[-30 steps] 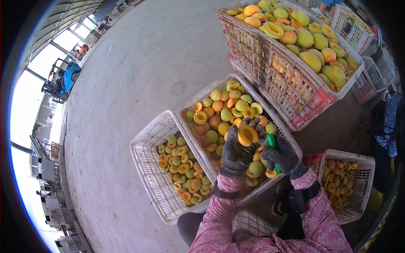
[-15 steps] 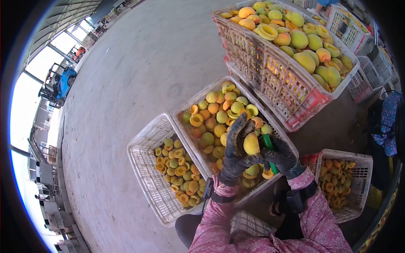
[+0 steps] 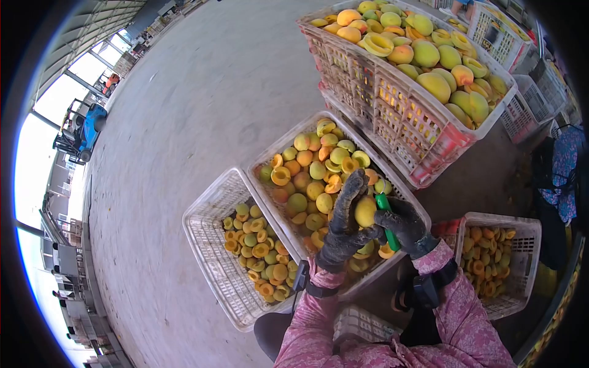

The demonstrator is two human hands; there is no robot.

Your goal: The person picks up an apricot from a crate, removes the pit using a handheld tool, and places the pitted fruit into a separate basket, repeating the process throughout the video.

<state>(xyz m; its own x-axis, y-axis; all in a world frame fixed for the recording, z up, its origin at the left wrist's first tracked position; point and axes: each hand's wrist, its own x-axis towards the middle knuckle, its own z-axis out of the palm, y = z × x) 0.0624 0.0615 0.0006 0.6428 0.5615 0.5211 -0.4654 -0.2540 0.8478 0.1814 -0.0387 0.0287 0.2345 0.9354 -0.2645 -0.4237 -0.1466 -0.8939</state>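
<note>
My left hand [image 3: 341, 230], in a dark glove, holds a yellow peach [image 3: 365, 211] between thumb and fingers. In my right hand [image 3: 405, 227], also gloved, is a green-handled tool [image 3: 387, 222] against the right side of that peach; its working end is hard to make out. Both hands are above the near right part of a white crate [image 3: 261, 197] of whole and halved peaches [image 3: 297, 202]. Left of it, touching, stands a second crate [image 3: 208, 270] with halved peaches [image 3: 258, 250] along its right side.
A stacked crate [image 3: 392, 98] heaped with peaches rises at the upper right. Another crate [image 3: 526, 264] of halves stands at the right. More crates [image 3: 500, 37] and part of a person [image 3: 461, 7] show at the top right. A blue forklift [image 3: 81, 130] stands far left.
The green tool has turned and shifted slightly left and up along the peach, with my right hand closer to it. The whole view has moved a little, sliding the crates slightly left.
</note>
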